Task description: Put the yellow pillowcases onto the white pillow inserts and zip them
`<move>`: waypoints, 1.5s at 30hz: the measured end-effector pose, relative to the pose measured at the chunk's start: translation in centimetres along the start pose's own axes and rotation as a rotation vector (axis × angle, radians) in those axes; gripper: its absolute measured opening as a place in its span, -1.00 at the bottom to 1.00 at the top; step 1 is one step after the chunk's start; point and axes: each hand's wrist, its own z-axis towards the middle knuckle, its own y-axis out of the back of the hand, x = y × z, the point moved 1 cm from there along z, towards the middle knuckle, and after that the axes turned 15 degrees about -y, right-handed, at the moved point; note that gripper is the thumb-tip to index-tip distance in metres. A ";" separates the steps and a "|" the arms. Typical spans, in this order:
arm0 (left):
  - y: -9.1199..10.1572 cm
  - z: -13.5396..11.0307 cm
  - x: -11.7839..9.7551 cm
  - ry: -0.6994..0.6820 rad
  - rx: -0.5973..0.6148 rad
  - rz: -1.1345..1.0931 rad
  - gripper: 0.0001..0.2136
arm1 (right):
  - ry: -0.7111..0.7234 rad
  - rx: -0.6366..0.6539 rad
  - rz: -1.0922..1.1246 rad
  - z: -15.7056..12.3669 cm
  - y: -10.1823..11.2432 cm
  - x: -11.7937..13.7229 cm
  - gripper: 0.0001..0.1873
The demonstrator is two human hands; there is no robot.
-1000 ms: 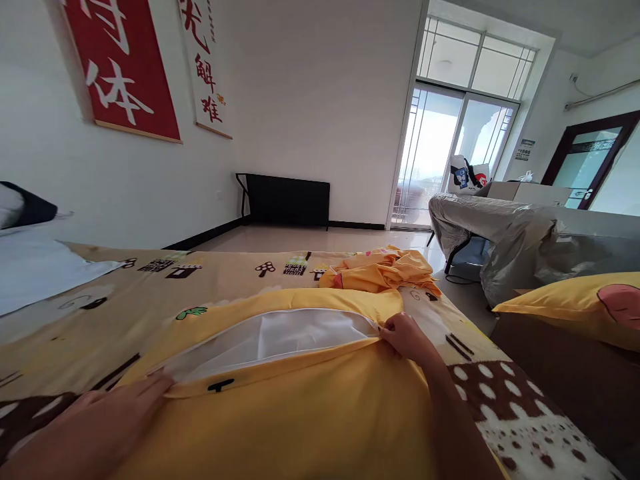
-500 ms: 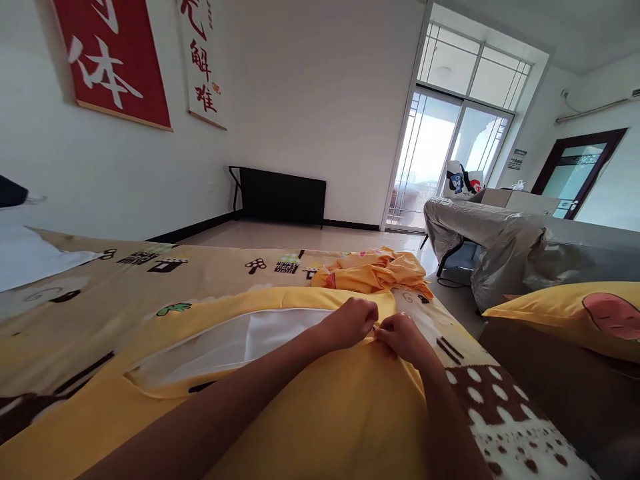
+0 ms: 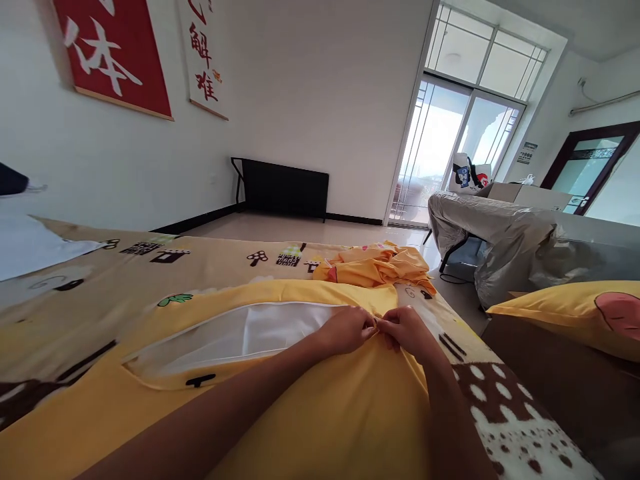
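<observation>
A yellow pillowcase [image 3: 320, 407] lies in front of me on the patterned bed sheet [image 3: 100, 293]. Its opening gapes, showing the white pillow [image 3: 240, 333] inside. My left hand [image 3: 347, 329] and my right hand [image 3: 407, 331] meet at the right end of that opening. Both are closed in a pinch on the pillowcase's edge, fingertips almost touching each other. What sits between the fingertips is too small to make out.
A crumpled yellow cloth [image 3: 377, 265] lies further back on the bed. A second yellow pillow [image 3: 570, 310] rests at the right. Behind it stands furniture under a grey cover [image 3: 505, 230]. A black table [image 3: 283, 190] is by the far wall, near glass doors [image 3: 445, 153].
My left hand left the left end of the opening and came across to the right end beside my right hand. Both have since stayed pinched there.
</observation>
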 end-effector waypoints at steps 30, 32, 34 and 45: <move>0.5 -0.1 -1.4 0.032 -0.285 -0.046 -0.87 | 0.065 0.047 0.106 -0.2 0.2 0.0 -0.78; 0.6 0.0 -1.3 0.054 -0.311 -0.087 -0.87 | 0.060 0.039 0.113 -0.2 0.2 0.0 -0.75; 0.6 0.1 -1.2 0.074 -0.327 -0.136 -0.86 | 0.056 0.034 0.117 -0.2 0.2 0.1 -0.73; 0.4 0.5 -0.1 0.101 -0.397 -0.442 -0.90 | 0.053 0.046 0.112 -0.1 0.1 0.1 -0.77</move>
